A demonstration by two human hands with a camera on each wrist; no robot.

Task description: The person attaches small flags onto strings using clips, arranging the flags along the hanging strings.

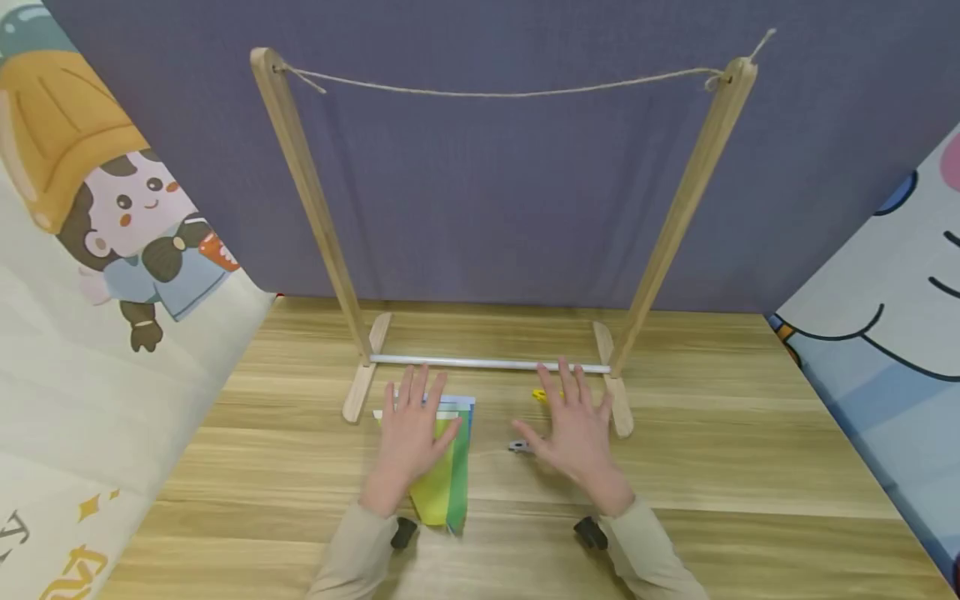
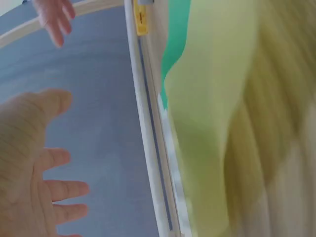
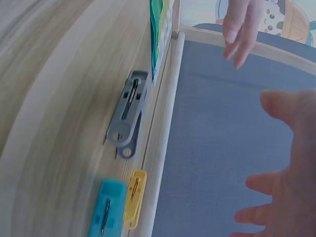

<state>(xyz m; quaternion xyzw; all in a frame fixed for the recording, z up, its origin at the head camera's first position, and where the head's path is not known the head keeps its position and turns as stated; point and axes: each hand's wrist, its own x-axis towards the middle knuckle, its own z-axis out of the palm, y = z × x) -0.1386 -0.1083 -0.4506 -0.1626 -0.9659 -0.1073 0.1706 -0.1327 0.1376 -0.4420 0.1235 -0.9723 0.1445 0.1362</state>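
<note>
My left hand (image 1: 411,437), fingers spread, is over a stack of thin yellow, green, blue and white sheets (image 1: 459,467). In the left wrist view the yellow sheet (image 2: 207,123) hangs well apart from the palm. My right hand (image 1: 577,437) is also spread, above the table and near the clothespins. Past its thumb shows a grey clothespin (image 1: 519,447), and a yellow clothespin (image 1: 540,395) peeks out beside the fingers. The right wrist view adds a teal clothespin (image 3: 107,207), hidden under the hand in the head view. Neither hand holds anything.
Behind the hands stands a wooden frame with a left post (image 1: 315,192) and a right post (image 1: 686,208). A string (image 1: 487,94) sags between their tops, and a white rod (image 1: 487,363) joins their feet. A blue-grey panel (image 1: 495,208) rises behind the wooden table (image 1: 750,467).
</note>
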